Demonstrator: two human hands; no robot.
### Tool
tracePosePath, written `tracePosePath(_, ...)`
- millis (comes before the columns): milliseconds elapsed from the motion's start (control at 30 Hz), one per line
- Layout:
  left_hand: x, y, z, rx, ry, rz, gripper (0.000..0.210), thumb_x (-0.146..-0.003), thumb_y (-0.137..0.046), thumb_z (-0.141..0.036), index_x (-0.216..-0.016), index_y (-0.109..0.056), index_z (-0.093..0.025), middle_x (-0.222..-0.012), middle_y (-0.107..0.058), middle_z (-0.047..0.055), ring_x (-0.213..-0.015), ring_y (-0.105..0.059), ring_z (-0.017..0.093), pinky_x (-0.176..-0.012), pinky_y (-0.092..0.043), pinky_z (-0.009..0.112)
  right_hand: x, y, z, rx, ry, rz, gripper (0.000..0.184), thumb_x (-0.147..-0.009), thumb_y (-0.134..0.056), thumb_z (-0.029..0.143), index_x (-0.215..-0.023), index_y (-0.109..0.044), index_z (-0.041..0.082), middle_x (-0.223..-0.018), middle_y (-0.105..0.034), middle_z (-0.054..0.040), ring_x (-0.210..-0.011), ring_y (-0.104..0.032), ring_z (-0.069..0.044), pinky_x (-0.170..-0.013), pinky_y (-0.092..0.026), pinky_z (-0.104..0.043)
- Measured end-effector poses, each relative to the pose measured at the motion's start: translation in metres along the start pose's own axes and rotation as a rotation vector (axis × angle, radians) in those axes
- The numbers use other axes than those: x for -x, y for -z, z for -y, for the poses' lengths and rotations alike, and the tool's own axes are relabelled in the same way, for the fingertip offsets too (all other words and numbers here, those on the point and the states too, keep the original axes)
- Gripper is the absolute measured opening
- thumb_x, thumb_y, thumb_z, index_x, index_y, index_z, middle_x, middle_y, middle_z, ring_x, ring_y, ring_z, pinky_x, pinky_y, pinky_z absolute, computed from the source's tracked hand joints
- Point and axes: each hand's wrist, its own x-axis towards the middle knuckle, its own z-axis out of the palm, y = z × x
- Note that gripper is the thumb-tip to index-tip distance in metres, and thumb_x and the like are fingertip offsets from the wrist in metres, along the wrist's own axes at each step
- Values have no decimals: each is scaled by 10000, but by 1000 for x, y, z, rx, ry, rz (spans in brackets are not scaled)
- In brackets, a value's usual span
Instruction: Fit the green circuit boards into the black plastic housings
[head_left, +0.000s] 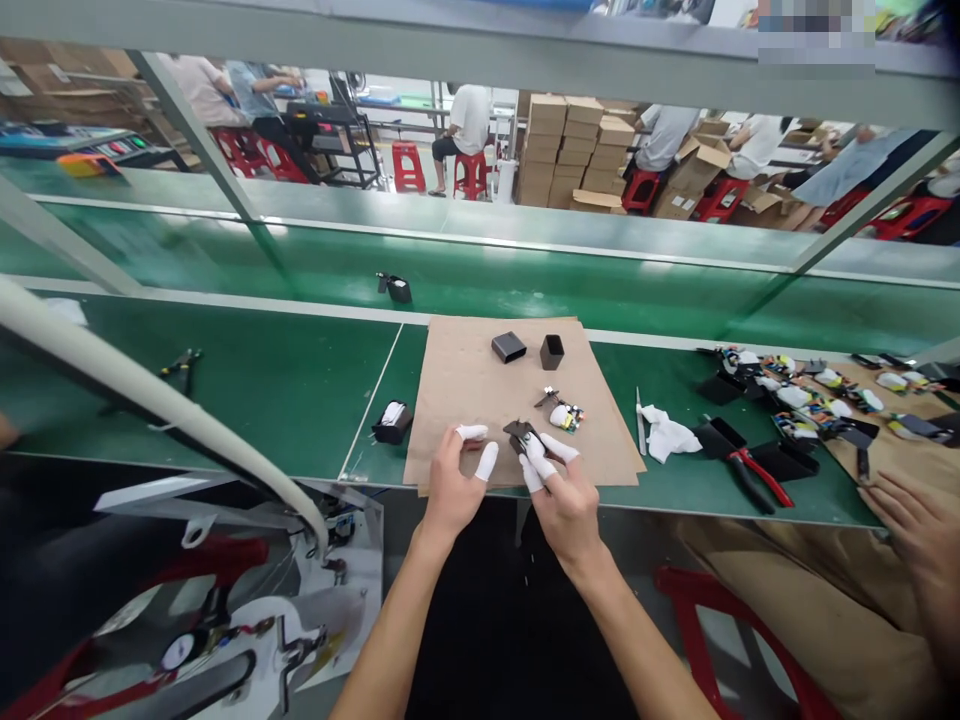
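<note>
White finger cots cover several fingertips on both hands. My left hand (456, 485) hovers over the front of a brown cardboard sheet (457, 370), thumb and forefinger apart with nothing between them. In my right hand (562, 495) a small black plastic part (519, 430) is pinched, partly hidden by the fingers. Just beyond it lies a small circuit board (566, 414) with white and yellow components. Farther back on the sheet are a black case lying down (508, 347) and a black case with its opening showing (552, 352). To the left is a black housing (392, 422) with a white label.
Red-handled pliers (757, 480), a white cloth (667, 435) and tweezers (640, 420) lie right, near piled circuit boards (795, 395). A co-worker's hand (907, 515) rests there. Yellow-black pliers (180, 372) lie left. A black unit (395, 288) sits on the green belt (480, 275).
</note>
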Motion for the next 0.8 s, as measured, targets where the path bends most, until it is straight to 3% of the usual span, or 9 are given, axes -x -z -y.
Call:
tracePosePath(167,-1,0,3,26,10,-8,223,-1067,-638,-402,-1174,-712,-220,-1121,-696,85,-1075,-743,246,-996,-643,421,-3,2,-1,-10,4,40,429,-1056,-668,174,-1455,-734,318,-1395,-733,-168,-1159,-815,-302,-986,-706,-433)
tracePosePath(367,0,0,7,35,22,-18,246,-1087,-599,-418,-1186,-709,-222,-1145,-699,94,-1113,-734,252,-1028,-626,423,-2,1,-2,-34,-115,75,298,-1067,-664,244,-1322,-812,286,-1286,-755,-169,-1124,-808,-299,-964,-698,-436)
tracePosePath(633,0,0,8,36,8,-34,223,-1084,-612,-402,-1164,-712,-219,-1117,-688,83,-1076,-735,241,-1000,-628,413,-18,-1,7,-215,-273,71,312,-1047,-704,367,-1325,-793,257,-1261,-771,-148,-1144,-783,-279,-991,-681,-434)
tracePosePath(700,0,0,9,37,4,-44,220,-1087,-608,-399,-1167,-709,-221,-1114,-682,79,-1072,-735,236,-988,-630,407,-25,6,17,-441,-469,-13,346,-1040,-721,388,-1356,-750,248,-1291,-781,-128,-1156,-782,-257,-1001,-682,-432)
tracePosePath(800,0,-1,12,41,0,-51,207,-1084,-617,-391,-1169,-710,-227,-1108,-682,74,-1067,-733,230,-979,-630,402,-36,25,36,-1059,-970,-194,373,-980,-810,423,-1319,-741,283,-1349,-793,-63,-1154,-791,-201,-1000,-688,-361)
